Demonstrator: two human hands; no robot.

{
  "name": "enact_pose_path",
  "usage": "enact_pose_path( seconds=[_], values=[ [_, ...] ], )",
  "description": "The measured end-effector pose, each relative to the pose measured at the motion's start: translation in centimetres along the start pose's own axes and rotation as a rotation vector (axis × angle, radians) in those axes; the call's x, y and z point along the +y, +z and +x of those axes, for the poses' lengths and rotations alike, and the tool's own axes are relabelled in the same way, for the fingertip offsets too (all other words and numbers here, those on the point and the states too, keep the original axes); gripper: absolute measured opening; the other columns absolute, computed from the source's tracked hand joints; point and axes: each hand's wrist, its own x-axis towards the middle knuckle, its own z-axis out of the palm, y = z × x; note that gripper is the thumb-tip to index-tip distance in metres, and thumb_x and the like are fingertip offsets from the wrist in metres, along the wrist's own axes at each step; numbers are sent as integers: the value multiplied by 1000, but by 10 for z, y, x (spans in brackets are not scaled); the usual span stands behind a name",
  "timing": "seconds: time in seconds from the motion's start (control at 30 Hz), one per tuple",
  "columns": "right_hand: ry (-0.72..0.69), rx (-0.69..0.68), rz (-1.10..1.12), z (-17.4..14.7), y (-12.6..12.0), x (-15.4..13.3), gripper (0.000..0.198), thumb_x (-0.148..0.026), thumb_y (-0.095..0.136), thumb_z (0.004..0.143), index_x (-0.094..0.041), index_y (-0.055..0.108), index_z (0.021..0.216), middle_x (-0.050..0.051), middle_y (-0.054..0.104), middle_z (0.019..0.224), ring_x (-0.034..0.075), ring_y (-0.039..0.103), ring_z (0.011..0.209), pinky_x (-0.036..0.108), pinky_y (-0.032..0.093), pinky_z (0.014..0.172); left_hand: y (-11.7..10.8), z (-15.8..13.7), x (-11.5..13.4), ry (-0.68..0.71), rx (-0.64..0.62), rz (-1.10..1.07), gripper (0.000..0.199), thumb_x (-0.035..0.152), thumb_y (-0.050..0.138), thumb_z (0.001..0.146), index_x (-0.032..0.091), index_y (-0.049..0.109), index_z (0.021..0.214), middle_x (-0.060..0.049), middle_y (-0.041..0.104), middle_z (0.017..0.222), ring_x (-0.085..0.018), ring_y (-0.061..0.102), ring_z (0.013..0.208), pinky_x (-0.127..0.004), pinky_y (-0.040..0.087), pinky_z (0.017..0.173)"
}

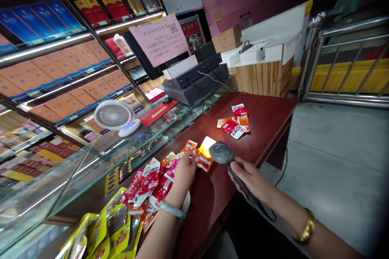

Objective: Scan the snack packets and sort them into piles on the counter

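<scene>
One scanner (pixel 221 152) in closed right grip (pixel 251 179)

Scanner (pixel 223 152) dark grey, its glow (pixel 207 145) yellow-white – lit packet (pixel 204 162) orange. Red packets (pixel 152 175): white panels, black lettering. Pouches (pixel 119 243) yellow, brownish windows. Desk (pixel 267 117) red-brown. Bangle (pixel 173 210) pale grey-green, bracelet (pixel 306 227) gold. Fan (pixel 114 114) white – sign (pixel 161 48) pink.
</scene>
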Motion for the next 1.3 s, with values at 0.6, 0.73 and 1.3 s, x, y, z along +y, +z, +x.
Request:
enact_pose_path(
  seconds=[0.6,0.73,1.3],
  values=[
    [-6,-23,-74,1,-16,6,48,-69,49,90,-21,53,89,-7,52,63,8,46,44,20,37,42,-78,-3,-8,-59,226,935,33,41,48,92,20,63,113,-15,67,118,-35,57,113,-45,41,93],
    [-15,36,-75,-1,-33,7,47,-68,48,92,-21,51,86,-7,50,61,8,46,43,20,37,42,-17,22,31,113,115,751,34,48,53,91,24,66,112,-11,68,117,-31,58,113,-41,42,94],
    [-4,180,-98,-18,-73,11,42,-63,47,95,-22,51,89,-6,51,64,8,48,48,21,39,45,117,106,110,89,-152,683,110,78,51,75,9,24,155,-21,13,165,-37,2,153,-59,4,120]
  ],
)
